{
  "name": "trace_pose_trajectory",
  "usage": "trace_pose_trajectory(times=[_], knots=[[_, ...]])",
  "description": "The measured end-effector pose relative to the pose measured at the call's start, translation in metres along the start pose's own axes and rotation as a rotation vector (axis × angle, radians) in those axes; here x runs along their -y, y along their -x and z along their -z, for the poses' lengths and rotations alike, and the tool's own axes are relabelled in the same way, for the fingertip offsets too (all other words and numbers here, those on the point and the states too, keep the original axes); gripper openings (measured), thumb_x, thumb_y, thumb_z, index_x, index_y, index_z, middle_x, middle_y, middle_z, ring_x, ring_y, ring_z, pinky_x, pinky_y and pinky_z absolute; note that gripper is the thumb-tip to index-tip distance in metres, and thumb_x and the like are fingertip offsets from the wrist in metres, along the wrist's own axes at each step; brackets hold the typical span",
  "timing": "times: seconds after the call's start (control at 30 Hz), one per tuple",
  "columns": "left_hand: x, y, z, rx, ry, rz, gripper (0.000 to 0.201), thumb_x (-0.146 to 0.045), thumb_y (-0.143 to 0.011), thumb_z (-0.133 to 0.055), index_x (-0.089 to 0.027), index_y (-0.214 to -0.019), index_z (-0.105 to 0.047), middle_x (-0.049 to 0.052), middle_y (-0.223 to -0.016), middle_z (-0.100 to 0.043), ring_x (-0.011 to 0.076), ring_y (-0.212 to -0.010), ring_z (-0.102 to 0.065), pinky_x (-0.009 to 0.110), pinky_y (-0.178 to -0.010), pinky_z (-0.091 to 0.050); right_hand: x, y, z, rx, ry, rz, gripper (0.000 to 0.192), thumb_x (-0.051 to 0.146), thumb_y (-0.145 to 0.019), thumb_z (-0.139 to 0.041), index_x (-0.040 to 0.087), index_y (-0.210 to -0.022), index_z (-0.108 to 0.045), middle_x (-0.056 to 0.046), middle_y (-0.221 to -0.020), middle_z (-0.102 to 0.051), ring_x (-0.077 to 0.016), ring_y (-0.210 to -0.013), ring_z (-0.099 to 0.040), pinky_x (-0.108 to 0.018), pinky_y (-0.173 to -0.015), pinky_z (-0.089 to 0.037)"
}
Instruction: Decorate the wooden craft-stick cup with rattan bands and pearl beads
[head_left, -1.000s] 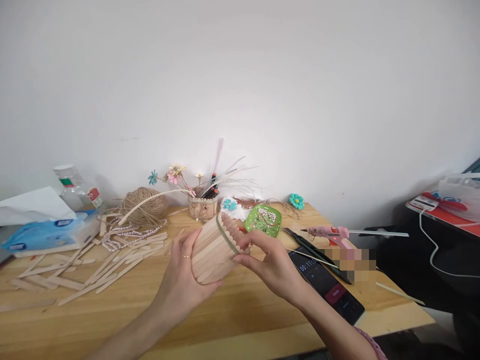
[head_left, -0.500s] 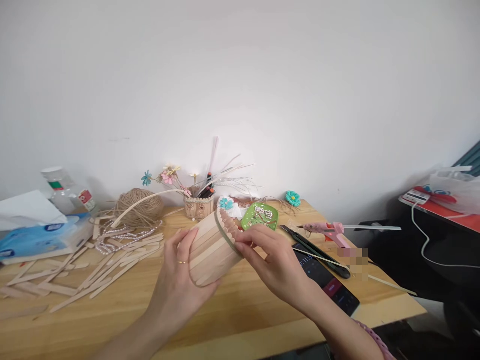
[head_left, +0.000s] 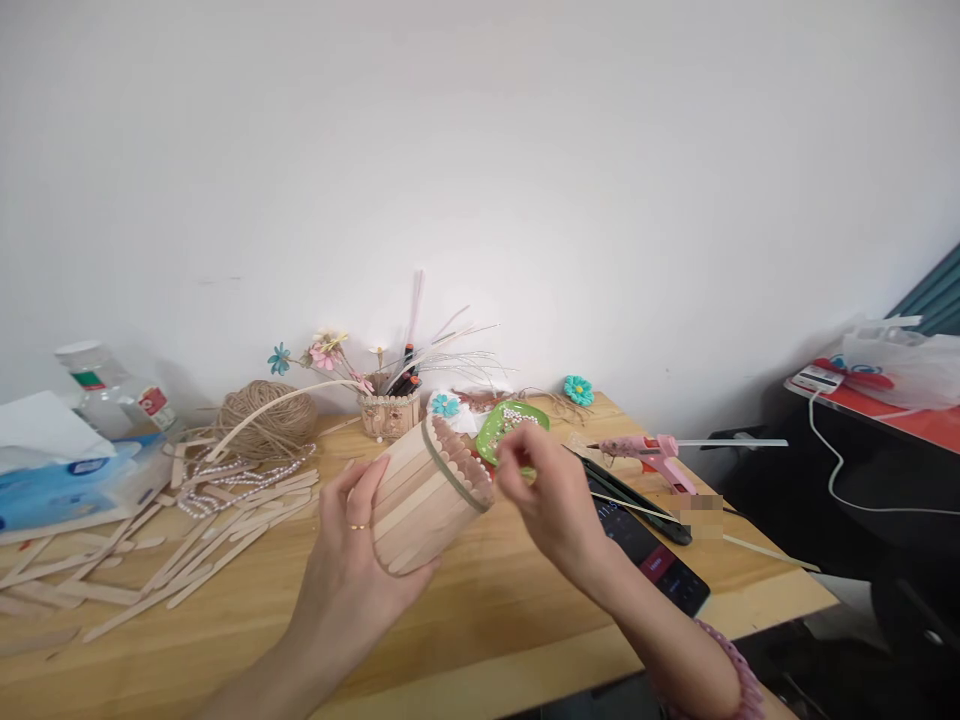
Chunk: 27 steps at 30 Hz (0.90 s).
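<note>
My left hand [head_left: 352, 540] grips a cup made of craft sticks [head_left: 420, 500] from its left side and underneath. The cup is tilted, its open end pointing up and to the right. A narrow grey-green band [head_left: 448, 465] runs round it just below the scalloped rim. My right hand [head_left: 551, 495] hovers just right of the rim, apart from it, fingers curled together; whatever they may pinch is hidden. Behind the right hand is a green dish [head_left: 487, 428] of small beads. A phone [head_left: 645, 555] and a dark green utility knife [head_left: 652, 515] lie beside my right forearm.
Loose craft sticks [head_left: 217, 540], a pearl string [head_left: 199, 500], a twine ball [head_left: 266, 420] and a tissue pack [head_left: 82, 485] occupy the left. A decorated pen holder [head_left: 390, 413] and a turquoise flower [head_left: 578, 390] stand behind. A pink glue gun [head_left: 649, 450] lies at right, near the table edge.
My right hand has come away from the cup's rim, lifting slightly, with its fingers curling in. The left hand still holds the cup at a similar tilt. The view has shifted slightly.
</note>
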<state>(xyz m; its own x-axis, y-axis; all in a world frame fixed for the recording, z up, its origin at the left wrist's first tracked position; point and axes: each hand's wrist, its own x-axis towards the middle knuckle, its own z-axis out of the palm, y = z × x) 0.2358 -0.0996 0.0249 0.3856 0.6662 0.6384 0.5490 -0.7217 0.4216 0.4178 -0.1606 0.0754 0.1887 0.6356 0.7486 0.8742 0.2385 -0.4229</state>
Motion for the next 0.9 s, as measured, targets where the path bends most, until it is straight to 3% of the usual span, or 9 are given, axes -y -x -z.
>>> trace_pose_trajectory(times=[0.07,0.13,0.23,0.33,0.4,0.63,0.9], knots=[[0.001,0.000,0.000,-0.005,0.004,-0.002,0.088,-0.027,-0.059,-0.071,-0.027,-0.134,-0.024,0.012,-0.120,-0.036,0.0322,-0.111,-0.045,0.051,-0.084,-0.050,-0.004,-0.003,0.005,0.001,-0.076,-0.142,0.021,0.012,-0.082,-0.033,0.021,-0.064,-0.037,0.004,-0.056,-0.044,-0.0095,-0.050,-0.041,-0.021,-0.047,-0.032],[0.002,0.000,0.000,-0.009,0.006,0.001,0.088,-0.027,-0.059,-0.071,-0.027,-0.133,-0.025,0.012,-0.120,-0.036,0.0323,-0.112,-0.045,0.051,-0.084,-0.050,-0.006,-0.004,0.010,0.021,-0.103,-0.164,0.028,0.015,-0.086,-0.030,0.021,-0.059,-0.031,0.005,-0.052,-0.035,-0.0092,-0.047,-0.035,-0.021,-0.044,-0.028],[0.002,-0.001,0.000,-0.004,0.002,0.006,0.088,-0.026,-0.059,-0.070,-0.027,-0.134,-0.024,0.012,-0.120,-0.036,0.0325,-0.111,-0.045,0.051,-0.081,-0.051,-0.003,-0.002,0.014,0.090,-0.127,-0.060,0.033,0.022,-0.089,-0.040,0.020,-0.056,-0.036,0.004,-0.053,-0.038,-0.0093,-0.049,-0.037,-0.022,-0.046,-0.029],[0.001,-0.002,0.000,0.005,-0.004,-0.010,0.089,-0.026,-0.060,-0.070,-0.026,-0.135,-0.022,0.012,-0.120,-0.035,0.0330,-0.112,-0.044,0.050,-0.080,-0.051,0.005,0.000,0.016,0.165,-0.168,0.059,0.016,0.020,-0.090,-0.048,0.018,-0.077,-0.057,-0.001,-0.072,-0.059,-0.0122,-0.068,-0.053,-0.023,-0.060,-0.041],[0.000,-0.002,0.000,0.010,-0.008,-0.016,0.089,-0.026,-0.060,-0.070,-0.026,-0.135,-0.021,0.012,-0.120,-0.035,0.0330,-0.112,-0.044,0.050,-0.080,-0.051,0.008,0.001,0.015,0.191,-0.163,0.112,0.012,0.018,-0.090,-0.048,0.019,-0.088,-0.061,-0.004,-0.083,-0.065,-0.0140,-0.078,-0.058,-0.024,-0.068,-0.044],[-0.003,-0.002,-0.001,-0.008,-0.027,-0.040,0.089,-0.026,-0.060,-0.069,-0.026,-0.135,-0.021,0.012,-0.120,-0.036,0.0329,-0.110,-0.046,0.050,-0.079,-0.052,0.008,0.005,0.009,0.150,0.040,0.211,0.023,0.020,-0.091,-0.046,0.016,-0.075,-0.063,-0.005,-0.069,-0.064,-0.0148,-0.063,-0.056,-0.025,-0.059,-0.043],[-0.003,-0.001,-0.002,-0.051,-0.098,-0.071,0.086,-0.031,-0.063,-0.067,-0.025,-0.135,-0.021,0.014,-0.118,-0.037,0.0349,-0.106,-0.049,0.046,-0.067,-0.055,0.012,0.004,0.013,0.228,0.054,0.188,0.021,0.018,-0.091,-0.044,0.015,-0.078,-0.061,-0.006,-0.070,-0.063,-0.0158,-0.065,-0.056,-0.026,-0.061,-0.041]])
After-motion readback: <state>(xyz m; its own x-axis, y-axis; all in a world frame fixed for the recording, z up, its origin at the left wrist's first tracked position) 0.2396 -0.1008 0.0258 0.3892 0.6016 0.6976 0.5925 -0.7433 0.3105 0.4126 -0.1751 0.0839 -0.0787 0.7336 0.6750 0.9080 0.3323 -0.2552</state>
